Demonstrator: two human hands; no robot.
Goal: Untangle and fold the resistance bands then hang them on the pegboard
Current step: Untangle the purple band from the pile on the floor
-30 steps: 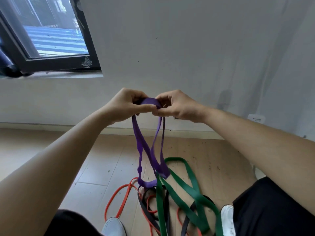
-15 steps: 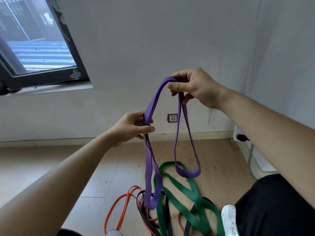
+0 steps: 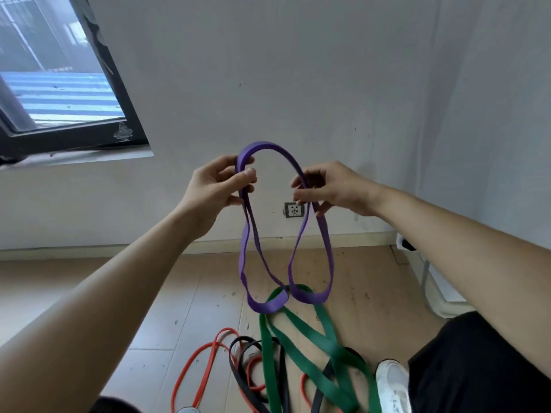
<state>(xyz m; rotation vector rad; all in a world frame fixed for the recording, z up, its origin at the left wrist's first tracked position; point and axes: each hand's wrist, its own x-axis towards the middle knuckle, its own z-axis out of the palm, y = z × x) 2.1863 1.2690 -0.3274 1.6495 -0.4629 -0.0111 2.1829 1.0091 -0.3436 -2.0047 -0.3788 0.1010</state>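
Person in the room with both bare arms out in front. A long purple flat rubber resistance band (image 3: pixel 265 144) is held up in the air, its top arch right above the small grey wall socket (image 3: pixel 295 210).

The left hand (image 3: pixel 217 186) is up and left of the socket. Its thumb and fingers (image 3: pixel 247 175) pinch two purple strands together at the arch's left end. The right hand (image 3: pixel 334 189) is just right of the socket and a little above it. Its fingers (image 3: pixel 301 195) are curled round the band's right side, holding it.

A doubled loop hangs from each hand, one dropping left of the socket and one right of it. Both loop bottoms dangle well below the socket. They overlap the top of the floor pile in view; can't tell if they touch it.

The pile lies on the pale wooden plank floor (image 3: pixel 179 293), below the socket. A wide green flat band (image 3: pixel 301 332) is crossed over itself straight down from the socket. A thin red band (image 3: pixel 190 365) is down and left of the socket. A narrow black band (image 3: pixel 238 368) sits between the two and is tangled with both.

A white shoe (image 3: pixel 392 383) is down and right of the socket, beside the green band. A black trouser leg (image 3: pixel 477 368) is further right. A dark-framed window (image 3: pixel 59 84) is far up and left of the socket in the white wall.
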